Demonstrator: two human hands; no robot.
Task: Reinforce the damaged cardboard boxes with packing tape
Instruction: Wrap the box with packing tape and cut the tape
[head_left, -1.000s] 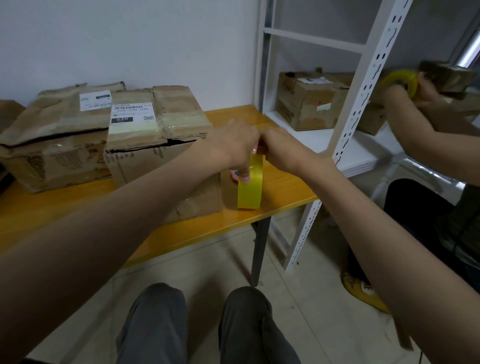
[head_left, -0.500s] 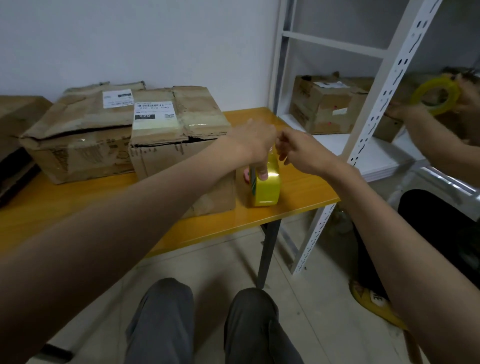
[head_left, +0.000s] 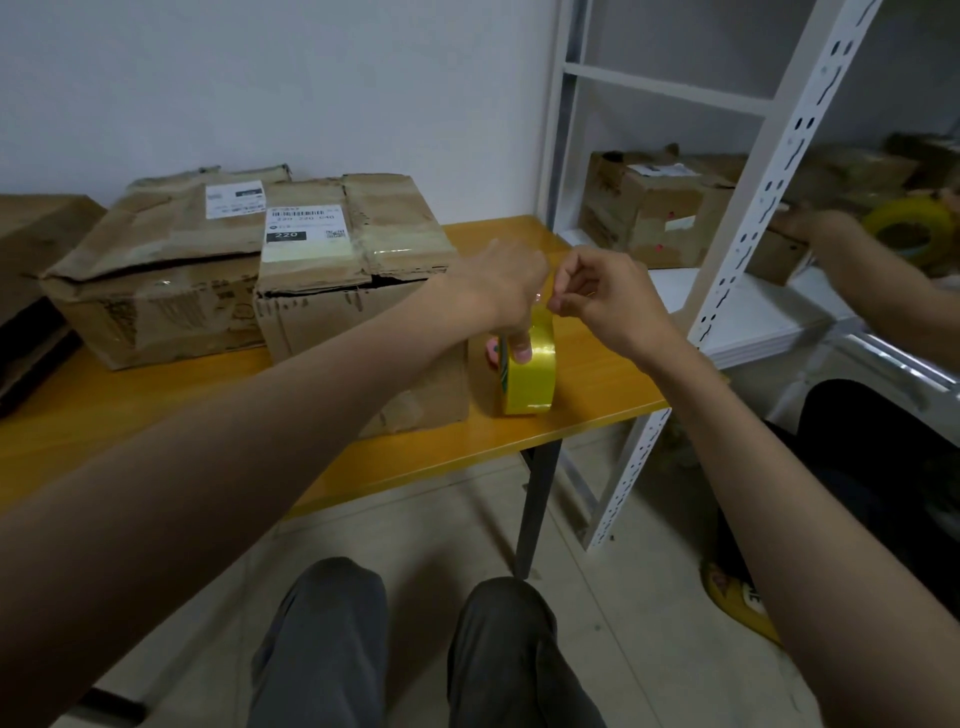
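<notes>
A yellow roll of packing tape (head_left: 530, 371) stands on edge on the orange table (head_left: 587, 384), just right of a torn cardboard box (head_left: 343, 291) with a white label. My left hand (head_left: 506, 291) grips the roll from above, thumb on its face. My right hand (head_left: 602, 291) pinches at the top of the roll, where the tape end lies; the tape end itself is too thin to make out. A second crushed box (head_left: 156, 280) sits behind and to the left.
A white metal shelf (head_left: 748, 317) stands right of the table with more boxes (head_left: 649, 208) on it. Another person's hand (head_left: 821, 228) reaches there beside a second yellow tape roll (head_left: 909, 228). A dark box edge (head_left: 31, 244) lies far left. My knees are below.
The roll has come down to stand on the table. My right hand has closed into a pinch at the top of the roll. The view has shifted right.
</notes>
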